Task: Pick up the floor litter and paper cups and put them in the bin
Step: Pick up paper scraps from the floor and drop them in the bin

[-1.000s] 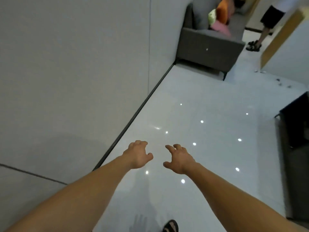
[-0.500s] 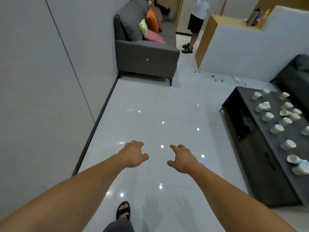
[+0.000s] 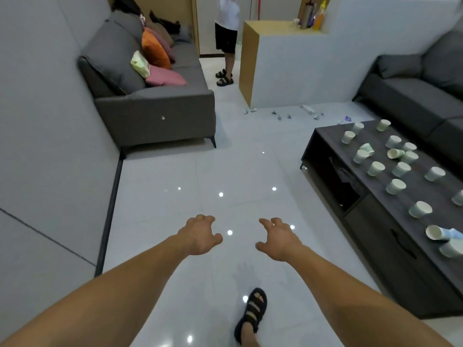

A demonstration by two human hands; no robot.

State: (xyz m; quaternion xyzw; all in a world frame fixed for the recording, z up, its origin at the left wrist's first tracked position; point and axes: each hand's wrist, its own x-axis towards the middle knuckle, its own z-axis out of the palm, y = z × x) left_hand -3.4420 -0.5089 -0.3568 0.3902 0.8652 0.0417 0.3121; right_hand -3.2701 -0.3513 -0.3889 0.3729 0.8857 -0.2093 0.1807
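- Underfoot, a glossy white floor, with a grey sofa along the left wall.
- Dark table at right carries scattered paper cups.
- Litter lies by the far partition.
- Left hand and right hand hover, fingers loosely spread, holding nothing.

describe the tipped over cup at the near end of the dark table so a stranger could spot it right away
Find the long dark wooden coffee table on the right of the room, dotted with white paper cups. Near its close end, one white paper cup lying on its side has its open mouth facing the floor aisle. Unlike the upright cups nearby, it has a pale blue piece right behind it.
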